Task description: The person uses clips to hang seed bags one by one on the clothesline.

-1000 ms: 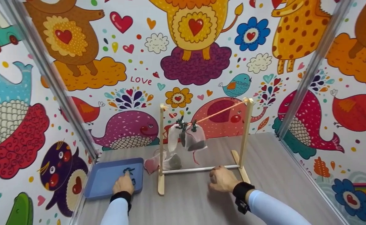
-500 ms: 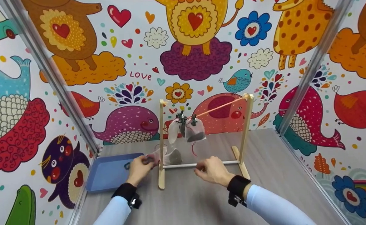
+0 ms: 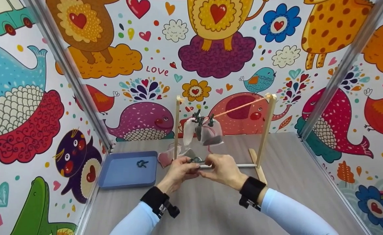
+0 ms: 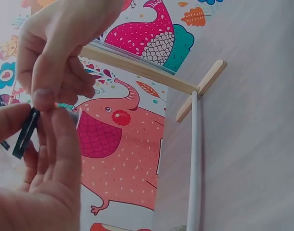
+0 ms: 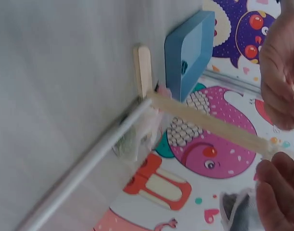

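My left hand [image 3: 180, 173] pinches a dark green clothespin [image 4: 26, 132] between thumb and fingers, in front of the wooden rack [image 3: 266, 137]. Meeting it there, my right hand [image 3: 225, 169] has its fingers bent, and its thumb and fingertips are at the clothespin's end. On the rack's orange cord [image 3: 240, 106] hang small mesh bags [image 3: 212, 135] with dark contents, held by dark green clothespins [image 3: 211, 120]. A pink mesh bag [image 3: 167, 156] and a greyish one [image 3: 189, 152] lie by the rack's left post, the greyish one partly hidden by my left hand.
A blue tray [image 3: 126, 186] stands left of the rack with dark green clothespins [image 3: 142, 164] in it. A white bar [image 3: 247, 165] joins the rack's feet low over the table. Printed wall panels [image 3: 139, 75] enclose the back and sides.
My left hand has lifted a clothespin from the tray and moved right to the rack's front. My right hand has shifted left, and the two hands now meet at the clothespin.
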Available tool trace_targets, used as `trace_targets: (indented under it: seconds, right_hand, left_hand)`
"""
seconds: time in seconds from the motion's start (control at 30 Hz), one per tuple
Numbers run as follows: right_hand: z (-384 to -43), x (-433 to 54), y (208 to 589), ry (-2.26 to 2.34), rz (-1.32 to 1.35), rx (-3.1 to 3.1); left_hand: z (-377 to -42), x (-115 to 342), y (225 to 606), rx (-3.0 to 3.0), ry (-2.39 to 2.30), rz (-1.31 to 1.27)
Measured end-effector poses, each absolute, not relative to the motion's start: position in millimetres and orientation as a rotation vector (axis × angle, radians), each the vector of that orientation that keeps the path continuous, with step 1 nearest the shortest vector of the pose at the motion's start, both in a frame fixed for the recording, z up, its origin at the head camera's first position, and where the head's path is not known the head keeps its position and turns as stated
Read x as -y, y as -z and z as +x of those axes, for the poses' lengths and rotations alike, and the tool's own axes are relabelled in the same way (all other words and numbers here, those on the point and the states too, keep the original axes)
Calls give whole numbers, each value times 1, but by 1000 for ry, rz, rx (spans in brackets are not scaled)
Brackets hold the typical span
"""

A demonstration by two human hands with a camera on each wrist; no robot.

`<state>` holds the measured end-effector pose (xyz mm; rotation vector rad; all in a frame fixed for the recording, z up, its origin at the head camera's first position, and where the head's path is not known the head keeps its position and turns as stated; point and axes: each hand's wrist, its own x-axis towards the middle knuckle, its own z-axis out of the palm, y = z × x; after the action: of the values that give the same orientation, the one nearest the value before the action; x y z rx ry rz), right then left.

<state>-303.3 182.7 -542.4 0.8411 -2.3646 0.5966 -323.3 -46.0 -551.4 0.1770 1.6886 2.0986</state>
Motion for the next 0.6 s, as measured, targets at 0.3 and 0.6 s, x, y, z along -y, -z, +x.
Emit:
trace_targets:
  seconds: [0.3, 0.6]
  right_hand:
    - [-305, -212, 532, -587, 1098, 2408]
    - [-319, -267, 458, -393, 1000, 2467]
  left_hand:
    - [-327, 43, 561, -1727, -1920, 242]
    - [-391, 104, 614, -2765, -1649, -74]
